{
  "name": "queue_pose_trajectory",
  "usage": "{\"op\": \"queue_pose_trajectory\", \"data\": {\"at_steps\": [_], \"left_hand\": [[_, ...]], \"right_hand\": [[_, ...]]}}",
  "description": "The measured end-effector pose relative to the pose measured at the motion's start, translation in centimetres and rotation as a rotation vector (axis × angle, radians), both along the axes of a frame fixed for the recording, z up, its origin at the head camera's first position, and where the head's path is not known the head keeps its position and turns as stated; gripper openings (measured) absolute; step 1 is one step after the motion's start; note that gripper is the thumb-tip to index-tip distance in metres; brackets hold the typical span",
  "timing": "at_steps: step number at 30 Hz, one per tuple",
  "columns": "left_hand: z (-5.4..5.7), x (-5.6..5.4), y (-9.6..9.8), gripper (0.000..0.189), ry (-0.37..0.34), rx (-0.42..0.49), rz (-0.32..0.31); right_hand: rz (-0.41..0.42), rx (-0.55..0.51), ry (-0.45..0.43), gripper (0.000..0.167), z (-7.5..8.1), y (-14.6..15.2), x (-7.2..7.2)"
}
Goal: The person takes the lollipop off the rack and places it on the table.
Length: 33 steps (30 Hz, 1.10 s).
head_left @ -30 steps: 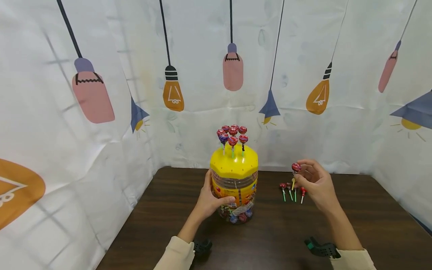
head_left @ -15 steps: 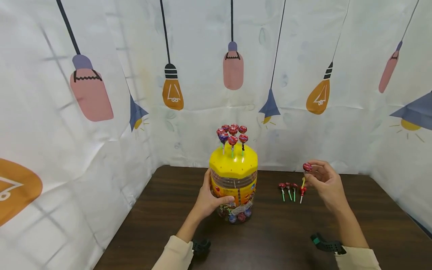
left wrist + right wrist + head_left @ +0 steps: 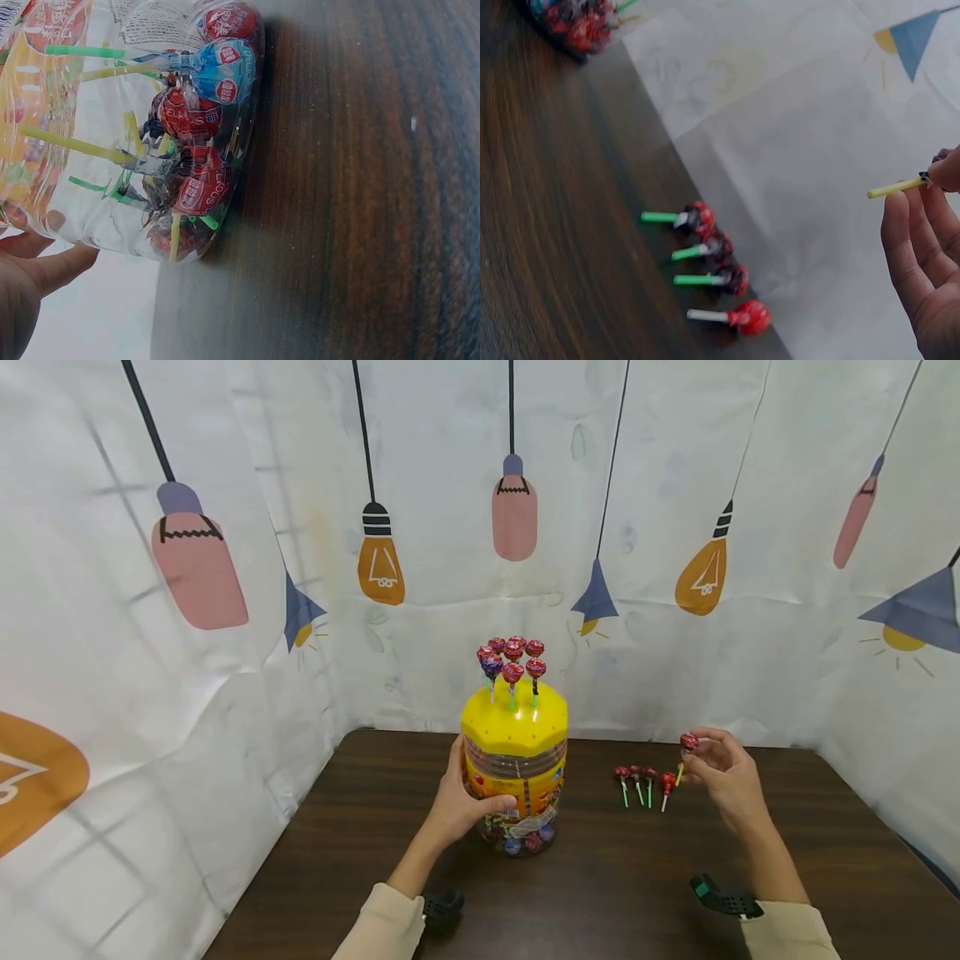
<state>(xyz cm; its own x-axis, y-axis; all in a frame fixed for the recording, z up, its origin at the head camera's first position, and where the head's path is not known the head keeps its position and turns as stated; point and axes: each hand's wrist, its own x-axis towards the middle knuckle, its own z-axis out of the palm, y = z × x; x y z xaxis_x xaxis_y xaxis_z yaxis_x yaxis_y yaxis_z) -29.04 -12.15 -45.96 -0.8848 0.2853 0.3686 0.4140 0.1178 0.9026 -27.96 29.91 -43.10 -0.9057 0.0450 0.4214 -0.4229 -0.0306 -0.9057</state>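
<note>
I'm watching the right hand (image 3: pixel 726 770) pinching a round lollipop (image 3: pixel 689 742) at its ten o'clock, left hand (image 3: pixel 459 806) gripping a plastic jar (image 3: pixel 516 767).

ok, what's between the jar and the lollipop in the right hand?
Bare table, then four lollipops lying in a row, seen in the head view.

Head view: above the near side of the table (image 3: pixel 592 893), facing forward and down; widest, farthest, reaching the cloth (image 3: pixel 450 485) behind. Left wrist view: low, close on the lower jar (image 3: pixel 97 172), rolled sideways, table filling frame right. Right wrist view: also rolled, facing across table to cloth, right fingers (image 3: pixel 900 240) near at right edge. All three share the jar; head and right wrist share four loose lollipops (image 3: pixel 731 280).
</note>
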Motion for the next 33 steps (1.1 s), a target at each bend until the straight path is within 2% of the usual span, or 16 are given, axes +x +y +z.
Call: {"op": "queue_pose_trajectory", "data": {"at_steps": [14, 23, 28, 33], "left_hand": [[0.1, -0.1, -0.1, 0.107, 0.005, 0.01, 0.004], [0.1, 0.0, -0.1, 0.106, 0.009, 0.012, 0.001], [0.1, 0.0, 0.0, 0.106, 0.01, 0.014, 0.002], [0.0, -0.1, 0.0, 0.106, 0.006, 0.016, -0.006]], "right_hand": [[-0.008, -0.009, -0.09, 0.036, -3.2, 2.3, -1.3], [-0.037, 0.116, -0.176, 0.037, -5.1, 3.4, -2.0], [-0.059, 0.123, -0.204, 0.038, -5.8, 4.0, -2.3], [-0.076, 0.187, -0.24, 0.042, -6.2, 4.4, -2.4]]}}
